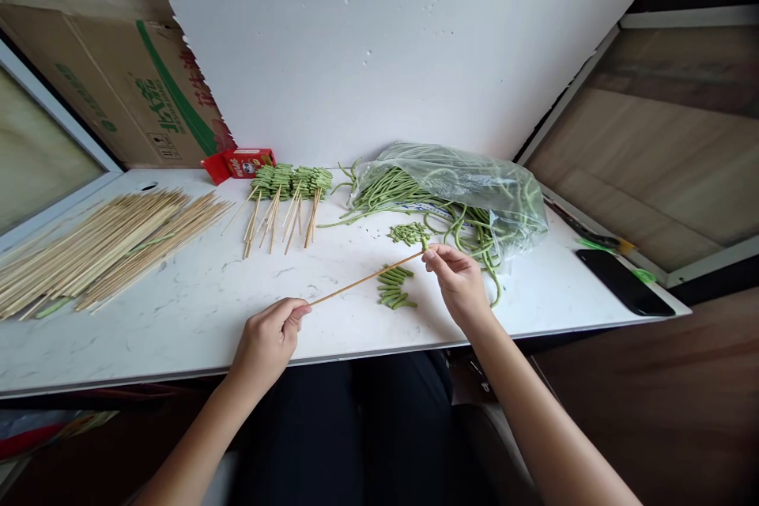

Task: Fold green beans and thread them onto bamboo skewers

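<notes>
Left grip (269, 337) tight; skewer (366, 279) inside.

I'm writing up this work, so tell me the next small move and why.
Probably ease the green bean piece onto the stick, or further along it: the right hand pinches the piece at the stick's tip, the left hand grips the other end, and cut pieces lie on the table. Whether it's pierced, I can't tell.

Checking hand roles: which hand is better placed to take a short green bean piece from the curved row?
Probably the right hand: though busy at one end of the brown wooden skewer, it's nearer the curved row; the left hand grips the other.
</notes>
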The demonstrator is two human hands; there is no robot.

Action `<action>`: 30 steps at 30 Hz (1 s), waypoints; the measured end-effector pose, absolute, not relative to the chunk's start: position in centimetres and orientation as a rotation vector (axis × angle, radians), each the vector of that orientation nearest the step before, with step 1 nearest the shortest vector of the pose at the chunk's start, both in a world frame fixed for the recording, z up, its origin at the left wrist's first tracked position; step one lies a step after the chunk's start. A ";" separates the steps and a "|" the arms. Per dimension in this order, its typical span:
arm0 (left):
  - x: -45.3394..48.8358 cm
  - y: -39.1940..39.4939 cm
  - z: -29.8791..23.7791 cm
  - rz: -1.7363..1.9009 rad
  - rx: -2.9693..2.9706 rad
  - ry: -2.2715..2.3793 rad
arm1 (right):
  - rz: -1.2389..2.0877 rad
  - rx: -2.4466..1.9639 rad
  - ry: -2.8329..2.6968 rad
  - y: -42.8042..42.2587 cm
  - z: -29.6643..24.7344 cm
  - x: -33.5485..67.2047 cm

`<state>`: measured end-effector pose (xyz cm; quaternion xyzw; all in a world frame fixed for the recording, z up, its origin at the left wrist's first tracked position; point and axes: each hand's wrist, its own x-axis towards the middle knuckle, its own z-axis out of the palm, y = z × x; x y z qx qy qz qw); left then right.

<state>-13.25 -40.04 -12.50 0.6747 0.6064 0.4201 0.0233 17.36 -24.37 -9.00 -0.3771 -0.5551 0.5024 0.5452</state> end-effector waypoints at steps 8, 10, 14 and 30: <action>-13.2 -40.0 -12.8 1.256 2.152 1.900 | 1.180 -0.848 -1.409 -26.0 -8.2 15.8; -13.2 -40.0 -12.8 1.258 2.159 1.899 | 1.211 -0.844 -1.402 -26.5 -8.3 15.3; -13.1 -40.0 -12.7 1.229 2.186 1.869 | 1.243 -0.858 -1.431 -27.2 -8.9 14.5; -13.0 -40.1 -12.1 1.105 2.199 1.863 | 1.238 -0.828 -1.519 -27.7 -10.4 13.6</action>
